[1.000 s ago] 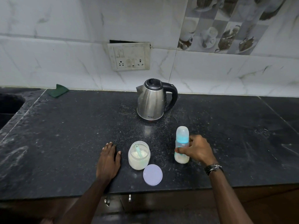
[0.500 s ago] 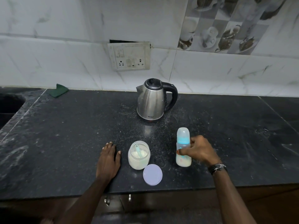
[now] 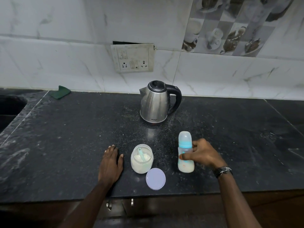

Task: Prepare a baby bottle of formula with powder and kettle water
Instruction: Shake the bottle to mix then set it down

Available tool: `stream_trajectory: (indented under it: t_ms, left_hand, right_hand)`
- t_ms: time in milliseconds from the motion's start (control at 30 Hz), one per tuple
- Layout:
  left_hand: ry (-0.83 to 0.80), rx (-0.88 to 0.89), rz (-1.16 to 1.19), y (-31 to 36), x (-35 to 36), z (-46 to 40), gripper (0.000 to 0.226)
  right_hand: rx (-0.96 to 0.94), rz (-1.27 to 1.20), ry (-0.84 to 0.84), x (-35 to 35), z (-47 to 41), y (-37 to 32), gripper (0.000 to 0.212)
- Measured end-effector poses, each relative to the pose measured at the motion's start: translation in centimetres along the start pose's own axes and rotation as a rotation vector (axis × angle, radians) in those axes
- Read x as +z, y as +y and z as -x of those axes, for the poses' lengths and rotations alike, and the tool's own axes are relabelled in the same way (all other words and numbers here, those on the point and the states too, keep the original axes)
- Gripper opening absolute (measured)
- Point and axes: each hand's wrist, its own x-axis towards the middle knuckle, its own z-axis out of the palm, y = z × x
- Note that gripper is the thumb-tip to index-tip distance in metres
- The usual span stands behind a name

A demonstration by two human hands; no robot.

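— Head view: where is the baby bottle (image 3: 185, 153)?
— Upright on the worktop (image 3: 65, 145), right hand (image 3: 203, 154) wrapped round it, right of the open powder jar (image 3: 142, 159).
— Left hand (image 3: 110, 163)?
— Flat on the worktop, fingers straight, holding nothing.

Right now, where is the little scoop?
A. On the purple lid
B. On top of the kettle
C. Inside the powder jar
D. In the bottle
C. The scoop stands in the white powder inside the open jar, while the lid lying beside the jar has nothing on it.
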Motion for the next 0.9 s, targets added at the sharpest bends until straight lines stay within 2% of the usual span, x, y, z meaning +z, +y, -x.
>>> stream_trajectory:
  t_ms: [33, 100, 200, 300, 367, 467, 567, 633, 700, 733, 833, 900]
  left_hand:
    - [-0.002, 0.0, -0.001, 0.0, 0.0, 0.0, 0.049]
    - [-0.001, 0.001, 0.0, 0.0, 0.0, 0.0, 0.044]
    - [0.001, 0.005, -0.002, 0.2, -0.1, 0.0, 0.043]
    - [-0.002, 0.004, 0.001, 0.1, -0.2, 0.0, 0.043]
    - [-0.005, -0.001, 0.002, 0.2, -0.3, 0.1, 0.048]
    - [0.001, 0.006, 0.003, 0.3, -0.3, 0.2, 0.054]
    - [-0.001, 0.001, 0.007, 0.3, -0.3, 0.2, 0.047]
    - [0.01, 0.005, 0.001, 0.3, -0.2, 0.2, 0.042]
    - [0.007, 0.006, 0.003, 0.3, -0.3, 0.1, 0.042]
    - [0.004, 0.006, 0.005, 0.3, -0.3, 0.1, 0.041]
    - [0.004, -0.004, 0.01, 0.3, -0.3, 0.1, 0.043]
    - [-0.001, -0.013, 0.017, 0.3, -0.3, 0.1, 0.05]
  right_hand:
    - [0.005, 0.05, 0.049, 0.0, 0.1, -0.2, 0.042]
    - [-0.047, -0.003, 0.067, 0.3, -0.1, -0.2, 0.051]
    - [-0.036, -0.135, -0.022, 0.5, 0.0, -0.2, 0.038]
    - [-0.024, 0.039, 0.023, 0.2, -0.3, 0.4, 0.037]
    - [-0.015, 0.113, -0.025, 0.2, -0.2, 0.5, 0.037]
    - [-0.061, -0.101, -0.13, 0.7, -0.2, 0.4, 0.031]
    - [-0.075, -0.25, -0.002, 1.0, -0.5, 0.3, 0.037]
    - [-0.048, -0.103, 0.091, 1.0, -0.7, 0.2, 0.042]
    - [-0.038, 0.072, 0.087, 0.9, -0.7, -0.1, 0.055]
    - [-0.051, 0.054, 0.057, 0.9, -0.8, 0.0, 0.057]
    - [-0.051, -0.09, 0.061, 1.3, -0.9, -0.2, 0.048]
    - [-0.043, 0.011, 0.141, 1.5, -1.2, -0.3, 0.049]
